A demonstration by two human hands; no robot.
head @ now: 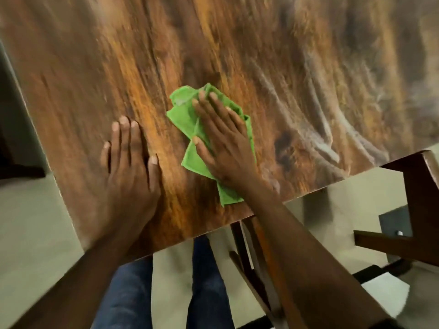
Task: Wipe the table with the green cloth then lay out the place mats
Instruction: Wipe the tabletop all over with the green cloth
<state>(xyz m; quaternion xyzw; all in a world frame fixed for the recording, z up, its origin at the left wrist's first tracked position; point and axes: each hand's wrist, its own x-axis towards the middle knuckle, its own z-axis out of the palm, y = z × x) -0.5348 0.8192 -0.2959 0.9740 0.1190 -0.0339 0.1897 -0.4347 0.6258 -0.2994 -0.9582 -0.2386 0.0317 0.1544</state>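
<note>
A crumpled green cloth (185,115) lies on the brown wood-grain table (261,55), near its front edge. My right hand (223,141) presses flat on top of the cloth, fingers spread and pointing away from me. My left hand (126,167) rests palm down on the bare tabletop just left of the cloth, fingers together, holding nothing. No place mats show in this view. The picture is blurred by motion.
The table's near corner sits at the lower left, over a pale floor (31,222). A dark wooden chair (413,186) stands at the right, and another chair's back (256,269) is beside my jeans-clad legs (204,281) under the table edge.
</note>
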